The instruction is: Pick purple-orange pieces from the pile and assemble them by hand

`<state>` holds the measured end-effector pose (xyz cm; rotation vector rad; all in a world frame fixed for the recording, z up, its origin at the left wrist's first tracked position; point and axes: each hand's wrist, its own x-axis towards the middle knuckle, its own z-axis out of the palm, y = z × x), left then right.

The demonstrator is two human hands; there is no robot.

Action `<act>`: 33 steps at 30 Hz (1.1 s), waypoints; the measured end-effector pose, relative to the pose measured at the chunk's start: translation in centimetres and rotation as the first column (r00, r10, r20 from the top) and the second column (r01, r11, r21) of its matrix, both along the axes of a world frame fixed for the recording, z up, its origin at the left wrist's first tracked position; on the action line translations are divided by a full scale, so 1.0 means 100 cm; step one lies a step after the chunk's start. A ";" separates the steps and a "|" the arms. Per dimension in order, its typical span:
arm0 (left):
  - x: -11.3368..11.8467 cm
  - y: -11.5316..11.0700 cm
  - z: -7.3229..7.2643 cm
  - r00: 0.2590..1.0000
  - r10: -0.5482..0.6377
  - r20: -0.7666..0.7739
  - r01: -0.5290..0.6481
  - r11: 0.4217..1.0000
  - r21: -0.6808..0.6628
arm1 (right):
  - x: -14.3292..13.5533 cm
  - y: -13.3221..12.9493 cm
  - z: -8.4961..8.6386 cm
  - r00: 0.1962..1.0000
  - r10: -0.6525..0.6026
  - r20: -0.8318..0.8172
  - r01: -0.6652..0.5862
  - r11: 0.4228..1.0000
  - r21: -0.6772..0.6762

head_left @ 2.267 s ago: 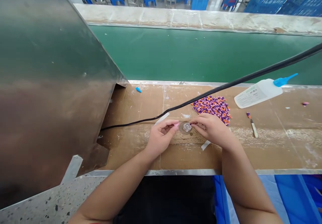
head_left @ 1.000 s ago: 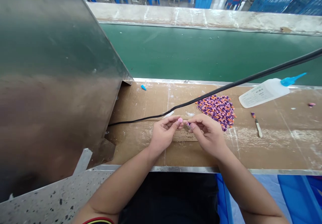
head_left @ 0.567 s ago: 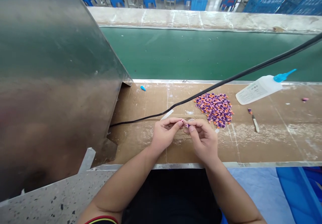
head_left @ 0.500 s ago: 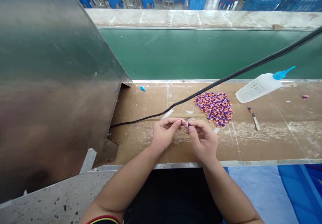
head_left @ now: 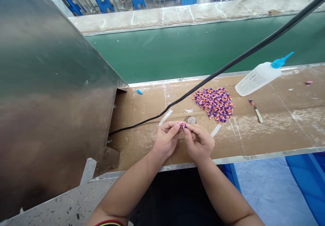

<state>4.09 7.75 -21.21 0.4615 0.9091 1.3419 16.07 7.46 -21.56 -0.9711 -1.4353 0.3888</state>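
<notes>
My left hand (head_left: 165,138) pinches a small pink piece (head_left: 180,123) between thumb and forefinger. Close against it, my right hand (head_left: 200,140) is closed on a small purple piece (head_left: 185,126). The two pieces meet or nearly meet at the fingertips; the fingers hide most of them. Just beyond my hands sits a small clear round dish (head_left: 191,120) on the cardboard. Behind it to the right lies a pile of small purple, pink and orange pieces (head_left: 215,103). Strips of white tape (head_left: 165,117) are stuck down on both sides of my hands.
A black cable (head_left: 203,86) crosses above the cardboard-covered bench (head_left: 137,114). To the right lie a white bottle with a blue nozzle (head_left: 257,79) and a small knife (head_left: 258,115). A metal panel (head_left: 56,94) stands at left; a green belt (head_left: 157,55) runs behind. A blue cap (head_left: 139,91) lies at left.
My hands have drawn closer together, bringing the purple piece up to the pink one. The camera view has tilted and shifted slightly, so the clear dish shows more.
</notes>
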 end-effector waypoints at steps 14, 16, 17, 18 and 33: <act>0.001 -0.002 0.000 0.993 0.024 -0.113 -0.019 0.999 0.045 | 0.001 0.000 0.001 1.000 -0.022 0.020 0.023 0.999 -0.023; 0.001 -0.003 -0.001 0.986 0.036 -0.161 -0.026 0.998 0.065 | 0.001 -0.001 0.001 0.999 -0.031 0.019 0.032 0.999 -0.007; 0.002 -0.003 -0.001 0.982 0.040 -0.187 -0.025 0.996 0.080 | 0.001 -0.001 0.001 0.999 -0.035 0.019 0.035 0.999 0.001; 0.002 -0.003 -0.002 0.975 0.046 -0.215 -0.025 0.995 0.100 | 0.001 -0.001 0.001 0.999 -0.040 0.023 0.040 0.999 0.005; -0.002 -0.008 -0.005 0.908 0.071 -0.412 0.100 0.920 0.378 | 0.004 0.001 -0.001 0.998 -0.068 -0.013 0.068 0.998 -0.015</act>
